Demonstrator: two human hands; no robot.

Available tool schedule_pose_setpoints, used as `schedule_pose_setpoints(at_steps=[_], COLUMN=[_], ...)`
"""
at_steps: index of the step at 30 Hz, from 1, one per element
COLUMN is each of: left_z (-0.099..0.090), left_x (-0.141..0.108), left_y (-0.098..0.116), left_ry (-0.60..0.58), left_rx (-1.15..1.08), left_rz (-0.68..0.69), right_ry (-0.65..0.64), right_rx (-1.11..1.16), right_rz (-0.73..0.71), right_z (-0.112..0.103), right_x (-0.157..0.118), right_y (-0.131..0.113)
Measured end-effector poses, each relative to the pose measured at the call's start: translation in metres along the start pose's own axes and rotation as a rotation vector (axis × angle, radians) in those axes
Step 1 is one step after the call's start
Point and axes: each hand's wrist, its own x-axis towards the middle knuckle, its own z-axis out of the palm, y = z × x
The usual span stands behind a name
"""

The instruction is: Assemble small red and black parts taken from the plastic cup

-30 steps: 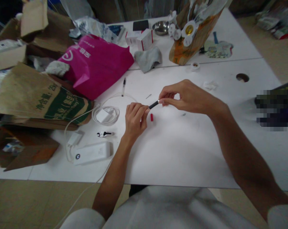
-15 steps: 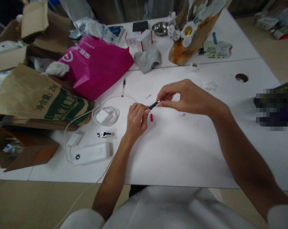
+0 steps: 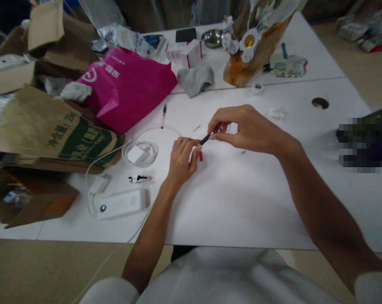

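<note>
A short dark rod is held between my two hands above the white table. My left hand pinches its lower left end between thumb and fingertips. The upper right end, where something shiny shows, is in the pinch of my right hand. Just beneath my left fingertips a small red piece lies on the table, partly covered. A thin metallic piece rests behind the rod, and a tiny bit lies under my right hand.
Left of my hands are a coiled white cable, a white power bank, a small black-and-white tool and a pen. Farther back stand a magenta bag, a grey cloth and a steel bowl.
Both hands have shifted very slightly with the rod, my left one a little to the right. The red piece is now more covered by my left fingertips.
</note>
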Motion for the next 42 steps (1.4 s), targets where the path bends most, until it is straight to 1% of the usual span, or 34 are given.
schedule_pose_setpoints(at_steps=[4,14,18,22,28,32,35,39,42], left_z=[0.000,0.009,0.007,0.005,0.007,0.008,0.008,0.006,0.005], left_x=[0.001,-0.002,0.000,0.000,-0.002,-0.005,-0.006,-0.004,-0.001], left_y=[0.002,0.005,0.007,0.008,0.008,0.009,0.011,0.016,0.019], left_ry=[0.000,0.060,0.111,0.098,0.086,0.073,0.048,-0.005,-0.018], left_rx=[0.012,0.065,0.055,0.062,-0.006,-0.097,-0.196,-0.393,-0.569], left_rz=[-0.016,0.027,0.060,0.035,0.011,-0.058,-0.136,-0.225,-0.271], right_ry=[-0.003,-0.087,-0.096,-0.076,-0.078,-0.080,-0.086,-0.085,-0.084], right_rx=[-0.029,-0.040,-0.013,-0.009,-0.032,-0.023,-0.025,-0.013,0.008], right_rz=[-0.017,-0.058,-0.068,-0.060,-0.078,-0.118,-0.128,-0.134,-0.143], right_z=[0.003,0.017,0.016,0.014,0.013,0.012,0.010,0.010,0.010], right_x=[0.000,-0.001,0.000,0.000,0.000,0.000,0.001,0.001,0.000], right_y=[0.001,0.003,0.002,0.000,0.000,0.000,0.000,-0.002,-0.003])
